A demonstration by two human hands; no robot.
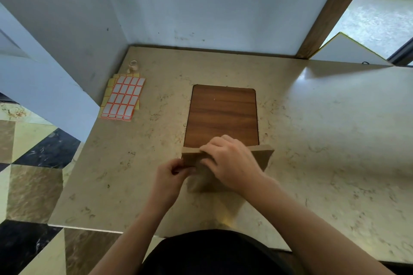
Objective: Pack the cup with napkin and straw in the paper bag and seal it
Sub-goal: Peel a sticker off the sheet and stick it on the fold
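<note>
**Folded bag top held down for sealing**

Head view: The paper bag stands on the tabletop, near the middle of its near half, just in front of a wooden board set into the surface. Its top looks folded over into a flat band. The right hand lies across that band, fingers curled over the fold, probably pressing it down so it cannot spring open. The left hand pinches the left end of the fold, seemingly to keep the crease in line. Neither cup, napkin nor straw is visible; I judge they are already inside, though the bag hides this. Sheets of sticker labels lie at the far left, well apart from the bag, likely there for sealing. No label is visible on the fold, so sealing seems not yet done.
</note>
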